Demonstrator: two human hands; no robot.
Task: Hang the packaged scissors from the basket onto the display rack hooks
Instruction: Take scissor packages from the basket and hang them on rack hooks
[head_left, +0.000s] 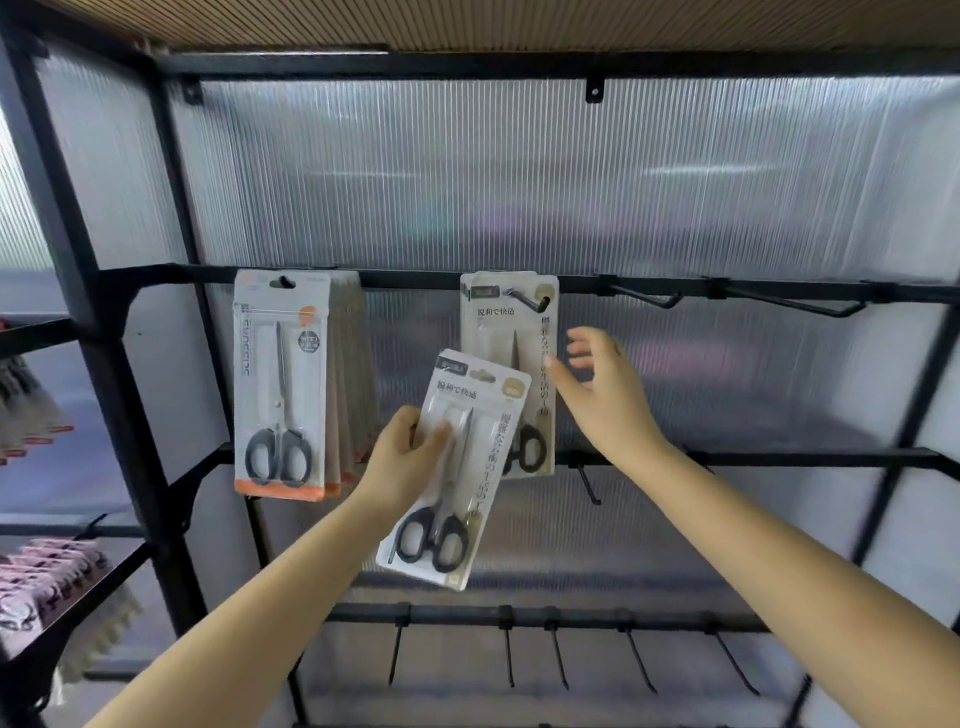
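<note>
Your left hand grips a packaged pair of scissors near the centre of the frame, fingers curled round the left edge of the card and the thumb pressed on its front. The pack is tilted, its top leaning right, with the black handles at the bottom and Japanese print down the right side. Its top edge overlaps the lower part of a matching beige pack that already hangs on a hook of the top black rail, just above and right of centre.

Your right hand is held up right of centre, fingers spread and relaxed, holding nothing; its thumb tip lies at the right edge of the hanging beige pack, though you cannot tell whether it touches.

Left of centre, a thick bunch of orange-trimmed scissor packs hangs from the same rail, the front one showing black-handled scissors. Two bare hooks stick out from the rail at the upper right. A lower rail near the bottom of the frame carries a row of bare pegs. Behind everything stands the ribbed translucent back panel in the black rack frame. At the lower left edge, pink packaged goods lie blurred on a neighbouring shelf.
</note>
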